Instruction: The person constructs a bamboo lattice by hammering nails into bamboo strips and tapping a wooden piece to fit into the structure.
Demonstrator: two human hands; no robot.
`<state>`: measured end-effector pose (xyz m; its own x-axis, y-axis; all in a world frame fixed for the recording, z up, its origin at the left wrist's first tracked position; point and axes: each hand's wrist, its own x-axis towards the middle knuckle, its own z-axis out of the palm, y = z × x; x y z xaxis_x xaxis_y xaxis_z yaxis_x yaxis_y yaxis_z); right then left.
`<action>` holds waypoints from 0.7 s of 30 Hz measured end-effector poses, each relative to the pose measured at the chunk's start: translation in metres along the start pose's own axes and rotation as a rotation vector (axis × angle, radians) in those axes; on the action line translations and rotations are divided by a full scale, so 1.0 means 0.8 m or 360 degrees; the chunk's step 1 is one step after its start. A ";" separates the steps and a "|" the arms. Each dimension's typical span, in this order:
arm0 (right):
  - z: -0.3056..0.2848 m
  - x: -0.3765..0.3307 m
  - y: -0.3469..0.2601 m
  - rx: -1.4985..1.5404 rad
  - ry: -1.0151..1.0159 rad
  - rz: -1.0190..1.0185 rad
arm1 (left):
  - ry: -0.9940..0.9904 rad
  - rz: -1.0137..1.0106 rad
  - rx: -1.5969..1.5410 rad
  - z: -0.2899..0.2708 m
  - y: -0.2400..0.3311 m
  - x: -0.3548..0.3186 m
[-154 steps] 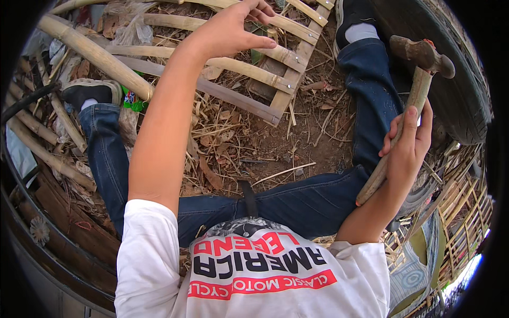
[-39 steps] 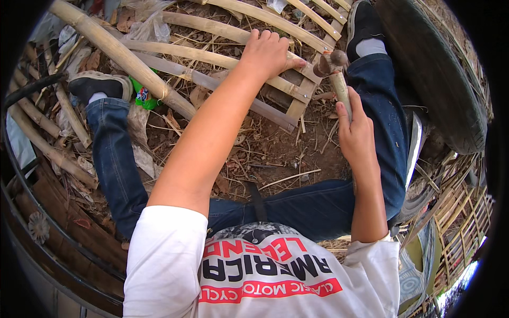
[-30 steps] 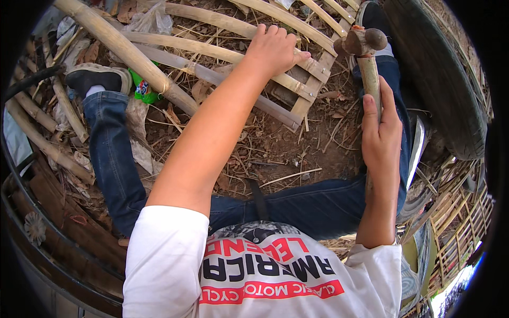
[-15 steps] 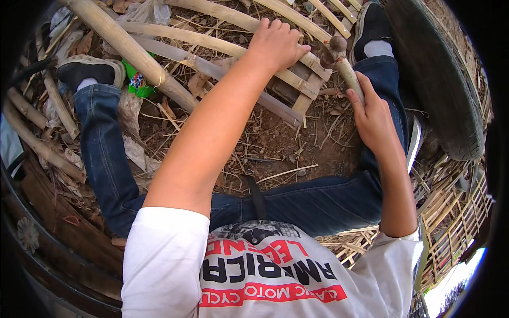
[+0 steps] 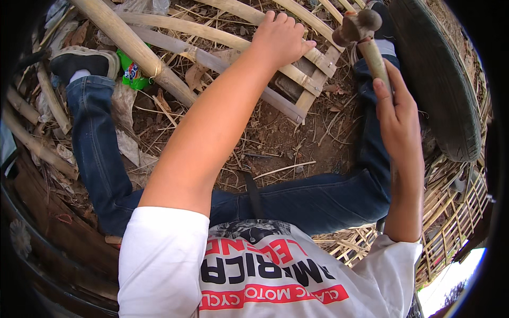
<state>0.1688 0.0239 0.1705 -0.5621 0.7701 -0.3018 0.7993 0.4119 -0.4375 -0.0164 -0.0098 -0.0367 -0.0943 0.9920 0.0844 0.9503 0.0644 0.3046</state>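
My left hand (image 5: 280, 41) is closed over a split bamboo slat (image 5: 322, 61) near its end, the fingers curled on the far side and the thumb pointing right. Several more bamboo slats (image 5: 191, 33) lie side by side there, their near ends resting across a crosspiece (image 5: 308, 99). In my right hand (image 5: 397, 114) is a hammer, gripped by its pale handle (image 5: 374, 59). The rusty hammer head (image 5: 357, 26) is raised to the right of the slat ends, apart from them. What lies under my left palm is hidden.
A thick bamboo pole (image 5: 135, 50) slants at the upper left, beside a green packet (image 5: 132, 71). My legs (image 5: 302, 204) frame littered soil (image 5: 275, 138). A black tyre (image 5: 440, 79) stands at the right, with woven bamboo lattice (image 5: 456, 222) below it.
My right hand has lifted the hammer up and to the right, away from the slat ends. My left hand stays closed on the slat. The view has shifted slightly.
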 end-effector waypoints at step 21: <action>-0.020 0.004 -0.025 0.0211 0.0043 0.0038 | 0.0157 0.0076 0.0033 0.014 0.001 -0.005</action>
<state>0.1539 0.0260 0.1919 -0.5360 0.7924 -0.2910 0.7761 0.3270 -0.5392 -0.0120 -0.0128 -0.0478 -0.0769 0.9784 0.1918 0.9602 0.0209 0.2785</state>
